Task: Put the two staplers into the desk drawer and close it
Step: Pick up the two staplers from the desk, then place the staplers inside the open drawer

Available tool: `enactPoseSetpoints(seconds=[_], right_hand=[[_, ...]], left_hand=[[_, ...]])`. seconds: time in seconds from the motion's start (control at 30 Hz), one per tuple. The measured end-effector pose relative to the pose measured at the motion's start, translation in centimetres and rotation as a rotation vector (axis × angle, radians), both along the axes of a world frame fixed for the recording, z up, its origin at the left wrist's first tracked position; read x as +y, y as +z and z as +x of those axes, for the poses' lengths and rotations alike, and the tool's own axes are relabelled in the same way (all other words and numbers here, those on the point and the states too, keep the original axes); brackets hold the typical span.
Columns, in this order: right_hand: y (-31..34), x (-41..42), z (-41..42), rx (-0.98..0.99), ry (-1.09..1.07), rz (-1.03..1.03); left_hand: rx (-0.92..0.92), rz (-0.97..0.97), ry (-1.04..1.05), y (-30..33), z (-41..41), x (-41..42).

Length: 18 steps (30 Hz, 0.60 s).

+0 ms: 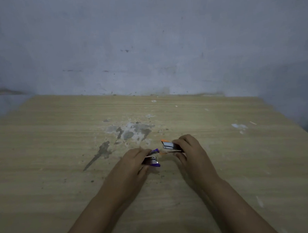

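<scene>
A small purple stapler point(153, 158) lies at the middle of the wooden desk top point(61, 140), and my left hand point(134, 160) is closed around its rear end. Just right of it is a small orange stapler point(167, 146), gripped at its rear by my right hand point(187, 148). Both staplers point toward each other, their front ends a short gap apart. Whether they rest on the desk or are just above it is unclear. The desk drawer is not in view.
The desk top carries grey stains and scuffs point(130, 130) just beyond the hands. A pale blue wall point(145, 44) rises along the desk's far edge. The desk's right edge drops off at the far right.
</scene>
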State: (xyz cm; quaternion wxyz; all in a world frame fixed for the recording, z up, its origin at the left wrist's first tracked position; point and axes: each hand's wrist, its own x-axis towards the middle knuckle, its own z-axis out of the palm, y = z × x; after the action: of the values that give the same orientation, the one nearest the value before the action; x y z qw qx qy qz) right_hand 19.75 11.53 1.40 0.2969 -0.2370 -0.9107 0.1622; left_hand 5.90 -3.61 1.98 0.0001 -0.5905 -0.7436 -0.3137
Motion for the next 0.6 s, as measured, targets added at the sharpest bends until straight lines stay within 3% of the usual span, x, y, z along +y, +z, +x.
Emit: enactPoseSetpoints(seconds=[0.37, 0.6], right_hand=[[2.2, -1.5, 17.7, 0.129, -0.14, -0.101], [0.5, -1.5, 27.2, 0.017, -0.183, -0.158]], left_hand=[[0.1, 0.09, -0.206, 0.8, 12.1, 0.8], [0.031, 0.137, -0.344, -1.4, 21.2, 2.6]])
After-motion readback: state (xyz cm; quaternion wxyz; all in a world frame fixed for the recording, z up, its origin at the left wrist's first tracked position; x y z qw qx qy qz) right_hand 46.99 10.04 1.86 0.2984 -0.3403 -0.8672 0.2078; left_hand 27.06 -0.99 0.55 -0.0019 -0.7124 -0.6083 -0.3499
